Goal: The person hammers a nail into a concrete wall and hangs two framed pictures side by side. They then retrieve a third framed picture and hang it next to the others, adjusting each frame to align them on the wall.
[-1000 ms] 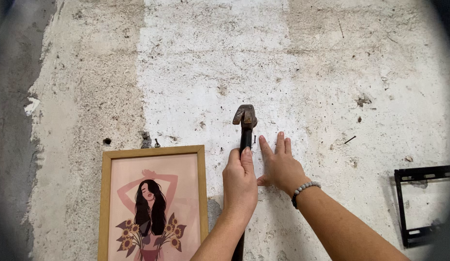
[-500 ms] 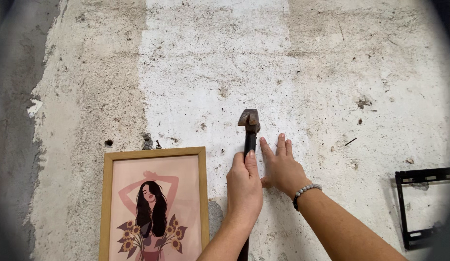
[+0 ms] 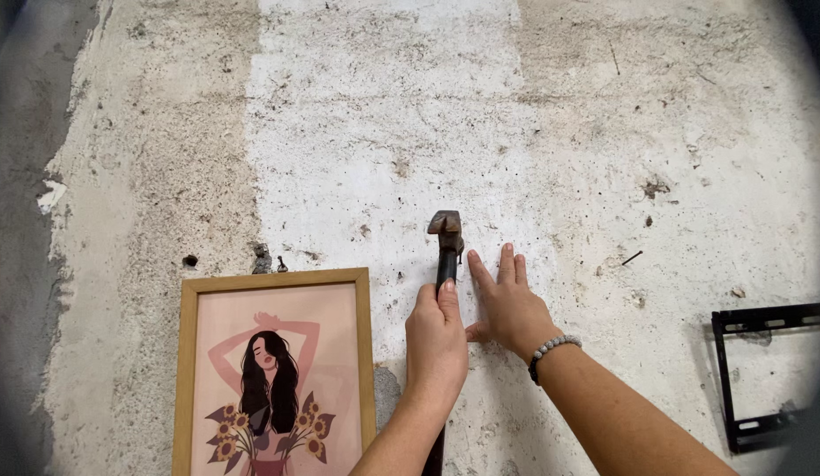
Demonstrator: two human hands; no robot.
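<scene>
Just below the middle of the frame, the left hand (image 3: 436,339) has its fingers (image 3: 447,300) clamped around the dark handle of a hammer (image 3: 447,251), the thumb side pressed up along the shaft. That handle runs straight up from the bottom edge, passes behind the fist, and ends in a rusty brown head just above the fingertips, set against the wall (image 3: 383,115). Touching the left hand at the thumb, the right hand (image 3: 507,304) lies flat on the wall, fingers together and pointing up, just right of the hammer's shaft; whether a nail sits between the hammer head and those fingertips cannot be told. A bracelet (image 3: 553,346) of pale grey beads circles the right wrist, and both forearms come up from the lower edge.

Left of the hands, in the lower left of the frame, hangs a picture (image 3: 273,370) in a light wooden frame: a pink ground, a drawn figure with long black hair and arms raised, sunflowers below. Above its top edge sit a small dark hole (image 3: 190,260) and a chipped patch of plaster (image 3: 263,258). To the right of the hands a thin nail (image 3: 633,257) juts from the wall at a slant. At the lower right edge a black metal bracket (image 3: 762,370) is fixed to the wall. That wall is rough and flaking, a whiter vertical band down its middle, beige plaster either side, bare grey at far left.
</scene>
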